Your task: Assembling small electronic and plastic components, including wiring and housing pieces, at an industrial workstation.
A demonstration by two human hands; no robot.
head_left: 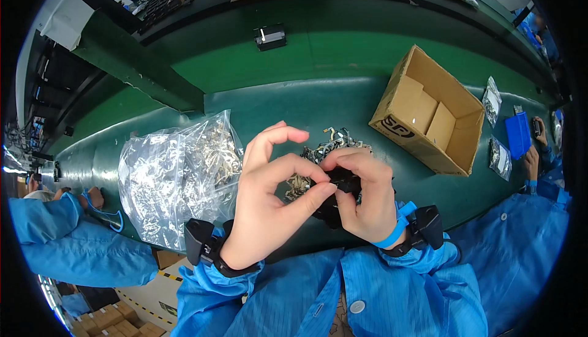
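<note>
My left hand point(266, 193) is closed in a pinch, thumb against index finger, with the other fingers raised and curled. What sits in that pinch is too small to make out. Right beside it, my right hand point(373, 196) curls thumb and fingers around a small black part point(346, 181), and the fingertips of both hands meet at its edge. More black shows below the fingers, partly hidden by my hands. Behind them lies a pile of small metal pieces point(334, 141) on the green tabletop point(275, 101).
Clear plastic bags point(156, 181) of small metal pieces lie left of my hands. An open cardboard box point(401, 101) stands at the right, with small bags point(500, 158) and a blue bin point(518, 135) beyond. People in blue sleeves point(86, 239) sit on both sides. A green post point(141, 61) rises at back left.
</note>
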